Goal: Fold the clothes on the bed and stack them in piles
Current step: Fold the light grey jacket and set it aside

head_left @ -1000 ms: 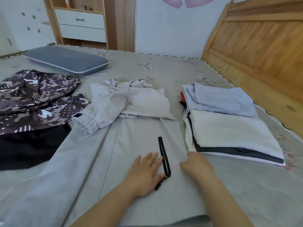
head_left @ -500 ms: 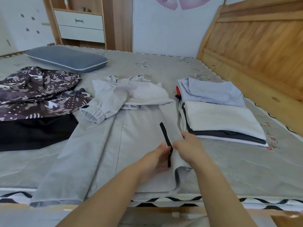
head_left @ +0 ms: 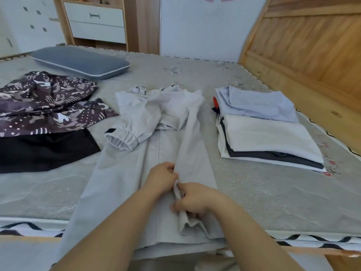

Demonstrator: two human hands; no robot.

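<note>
A long light grey garment [head_left: 121, 178] lies spread down the middle of the bed [head_left: 254, 192], its sleeve folded across the top. Its right edge is turned over toward the centre as a raised fold. My left hand [head_left: 162, 178] grips that fold from the left. My right hand [head_left: 193, 199] pinches the same fold just nearer to me. To the right sits a pile of folded clothes [head_left: 269, 132], pale blue and white on top, dark layers below. On the left lie a patterned purple-and-white garment [head_left: 45, 106] and a black garment [head_left: 45, 151], both unfolded.
A grey-blue pillow [head_left: 80, 62] lies at the far left of the bed. A wooden headboard [head_left: 312, 55] runs along the right side. A wooden cabinet with white drawers [head_left: 95, 22] stands behind the bed. The garment's hem hangs over the near bed edge.
Both hands went from lying flat on the garment to gripping its right edge and folding it leftward over the centre. The black strap is now covered. The camera pulled back.
</note>
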